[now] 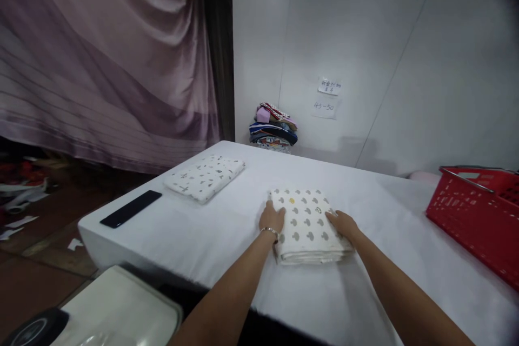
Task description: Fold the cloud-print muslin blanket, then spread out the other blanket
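A folded white cloth with grey clover-like prints [306,221] lies in the middle of the white table [227,227]. My left hand [271,217], with a bracelet at the wrist, rests on the cloth's left edge, fingers laid flat. Over on the cloth's right edge sits my right hand [344,223], fingers stretched along the fabric. Both hands press on the cloth and grip nothing. A second folded white cloth with small dark prints [205,175] lies further left on the table, apart from both hands.
A black phone [131,208] lies near the table's left edge. A red plastic basket [478,213] stands at the right. A pile of coloured clothes [273,127] sits by the wall at the back. A white stool or lid [117,308] is below left.
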`<state>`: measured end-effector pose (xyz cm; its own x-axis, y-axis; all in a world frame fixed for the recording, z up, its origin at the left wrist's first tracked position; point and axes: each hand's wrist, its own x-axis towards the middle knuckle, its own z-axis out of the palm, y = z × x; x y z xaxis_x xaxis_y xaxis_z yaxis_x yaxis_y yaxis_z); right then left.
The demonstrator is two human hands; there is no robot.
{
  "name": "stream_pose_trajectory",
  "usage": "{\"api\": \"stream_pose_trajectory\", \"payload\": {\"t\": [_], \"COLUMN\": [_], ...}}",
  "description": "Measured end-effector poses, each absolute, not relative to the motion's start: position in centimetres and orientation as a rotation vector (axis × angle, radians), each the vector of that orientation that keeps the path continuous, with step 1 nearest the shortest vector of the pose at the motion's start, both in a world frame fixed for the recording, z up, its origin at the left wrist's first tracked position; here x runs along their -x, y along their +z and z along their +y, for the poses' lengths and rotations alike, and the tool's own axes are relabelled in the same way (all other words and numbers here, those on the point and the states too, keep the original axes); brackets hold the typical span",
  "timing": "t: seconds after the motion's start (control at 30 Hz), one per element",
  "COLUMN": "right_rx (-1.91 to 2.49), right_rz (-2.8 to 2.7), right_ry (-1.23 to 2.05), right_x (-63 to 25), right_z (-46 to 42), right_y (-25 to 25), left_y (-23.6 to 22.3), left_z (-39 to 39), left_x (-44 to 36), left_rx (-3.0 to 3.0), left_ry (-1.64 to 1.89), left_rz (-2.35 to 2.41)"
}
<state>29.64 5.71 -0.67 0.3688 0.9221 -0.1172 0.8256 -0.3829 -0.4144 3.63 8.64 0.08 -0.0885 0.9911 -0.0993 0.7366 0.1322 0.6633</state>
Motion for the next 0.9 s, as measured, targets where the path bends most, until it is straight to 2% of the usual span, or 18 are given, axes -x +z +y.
{"api": "stream_pose_trajectory", "payload": {"t": [0.23,0.47,0.63,0.9], "right_rx": [2.384,2.331,2.269,2.081], "right_rz": [-1.573,-1.545,-1.533,-1.339], "right_ry": [0.547,0.624,0.673,0.909], "right_x": [-29.3,-28.3,-27.0,-26.9], "right_z": [5.9,4.7,4.0,2.4], "right_y": [0.0,0.1,0.0,0.6], "left_y": [0.6,1.1,1.3,1.2], "left_z": [10.9,13.0,15.1,12.0], "left_x": [-3.1,-3.2,-2.0,0.8], "left_rx": [-1.528,-1.646,-1.561,-1.578], "left_ry": [0.482,0.639,0.538,0.406], "left_rz": [1.858,1.807,1.814,1.685]}}
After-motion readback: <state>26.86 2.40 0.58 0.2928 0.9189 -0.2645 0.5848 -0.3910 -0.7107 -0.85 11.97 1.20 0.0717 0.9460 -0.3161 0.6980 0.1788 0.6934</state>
